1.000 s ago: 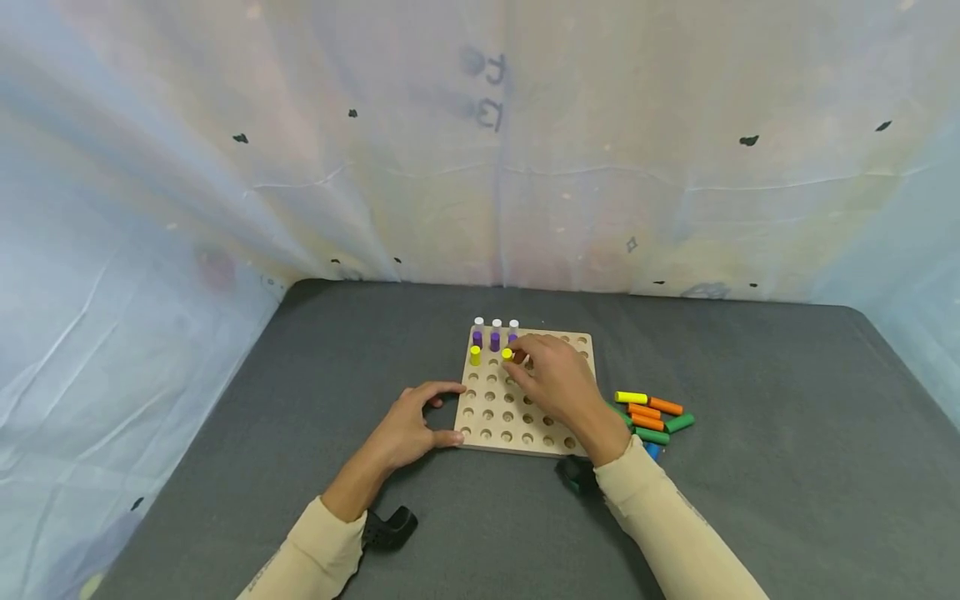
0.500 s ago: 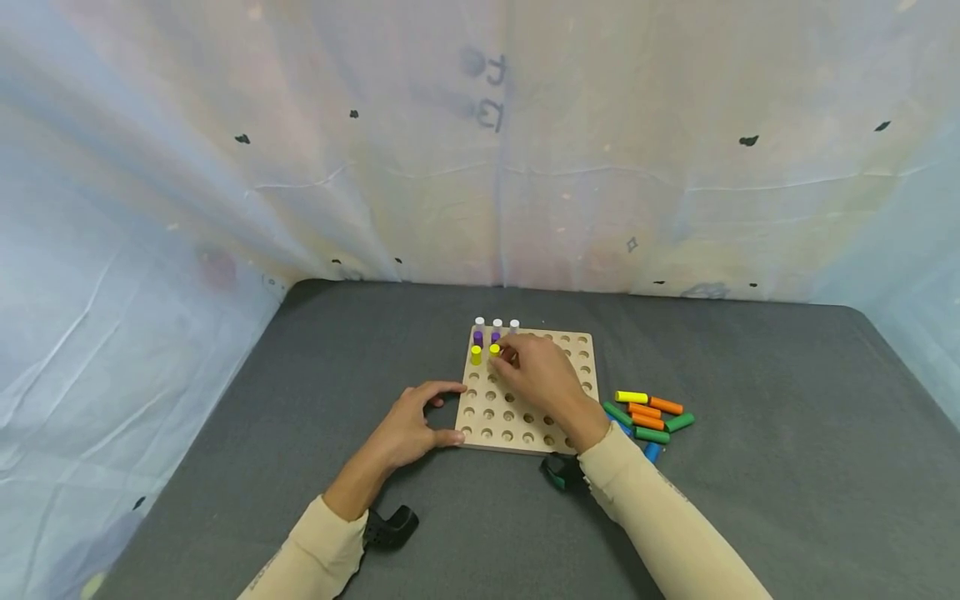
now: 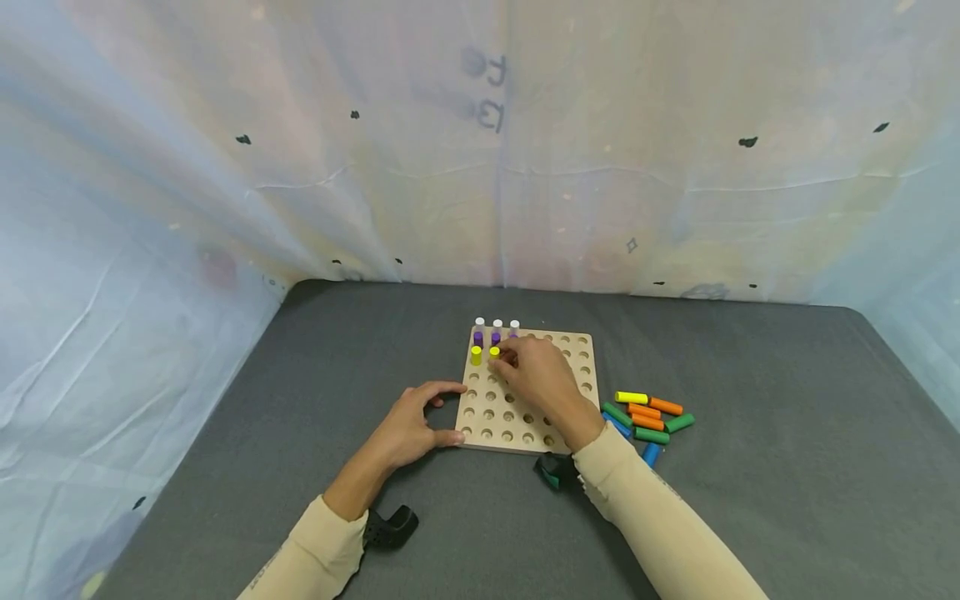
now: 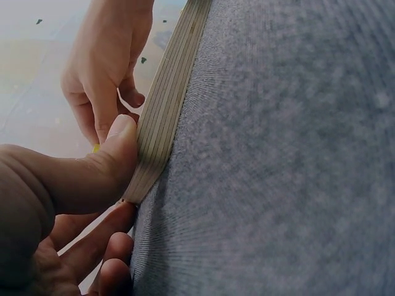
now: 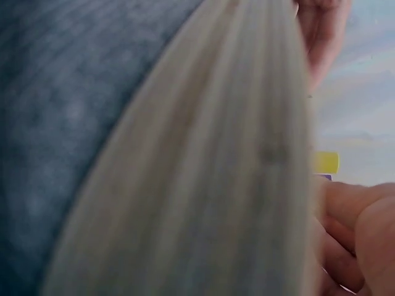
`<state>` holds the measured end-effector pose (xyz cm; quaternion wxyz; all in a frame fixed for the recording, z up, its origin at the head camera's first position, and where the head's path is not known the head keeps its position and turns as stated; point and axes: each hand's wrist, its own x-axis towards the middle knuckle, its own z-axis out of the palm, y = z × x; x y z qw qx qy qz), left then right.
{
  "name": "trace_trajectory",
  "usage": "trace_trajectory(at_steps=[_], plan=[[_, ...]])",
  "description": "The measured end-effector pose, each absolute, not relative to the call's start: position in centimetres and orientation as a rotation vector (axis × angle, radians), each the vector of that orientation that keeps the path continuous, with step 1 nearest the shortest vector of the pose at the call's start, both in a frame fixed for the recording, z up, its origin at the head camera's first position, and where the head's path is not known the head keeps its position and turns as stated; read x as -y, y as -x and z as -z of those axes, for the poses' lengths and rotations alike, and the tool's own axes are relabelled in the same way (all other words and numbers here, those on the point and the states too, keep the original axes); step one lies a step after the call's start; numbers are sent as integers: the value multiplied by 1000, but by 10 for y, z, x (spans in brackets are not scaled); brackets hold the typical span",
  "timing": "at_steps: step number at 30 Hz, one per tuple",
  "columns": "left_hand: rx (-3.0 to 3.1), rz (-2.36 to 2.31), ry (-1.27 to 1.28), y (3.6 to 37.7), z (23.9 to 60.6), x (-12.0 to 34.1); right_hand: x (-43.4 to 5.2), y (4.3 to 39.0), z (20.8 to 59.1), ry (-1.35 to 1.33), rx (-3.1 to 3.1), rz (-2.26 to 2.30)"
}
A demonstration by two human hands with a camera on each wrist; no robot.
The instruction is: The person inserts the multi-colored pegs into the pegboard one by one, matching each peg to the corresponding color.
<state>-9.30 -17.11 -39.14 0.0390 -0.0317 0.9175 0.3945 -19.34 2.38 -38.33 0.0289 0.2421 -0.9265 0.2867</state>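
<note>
**Pegboard Station: Layout and Hand Pose**

From the left, we see a pale sheet (image 3: 135, 275) that also spans the rear behind the grey bench (image 3: 750, 483). A black wrist device (image 3: 392, 529) projects from the left cuff. The left hand (image 3: 405, 427) approaches from the near left; its grip is spread, thumb and index finger well apart, both touching the left edge of the wooden pegboard (image 3: 477, 423).

At the board's far left corner we find three white pegs (image 3: 497, 324), then a row of purple pegs (image 3: 496, 340), the rightmost largely masked by the right hand. One yellow peg (image 3: 476, 357) stands upright in front of them. Just right of it, the right hand (image 3: 542, 375) has its grip closed to a pinch on a second yellow peg (image 3: 494, 353), upright; we cannot tell its seating depth.

The right forearm angles in from the near right, blocking holes beneath. Right of the board lie loose yellow, orange, green and blue pegs (image 3: 647, 422); the right sleeve (image 3: 637, 500) borders the nearest blue one.
</note>
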Motion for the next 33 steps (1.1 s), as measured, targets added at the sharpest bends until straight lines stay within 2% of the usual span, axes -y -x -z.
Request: trace_trajectory(at_steps=[6,14,24,33], plan=[[-2820,-1216,90,94,392,171,-31,186,374,-704,2928,-830],[-2818,-1200,111,94,394,169,-68,179,368,-695,2972,-749],[-2799,-1201,135,92,392,172,-124,187,379,-831,2906,-709],[-2787,-1212,130,93,391,171,-180,201,382,-872,2763,-436]])
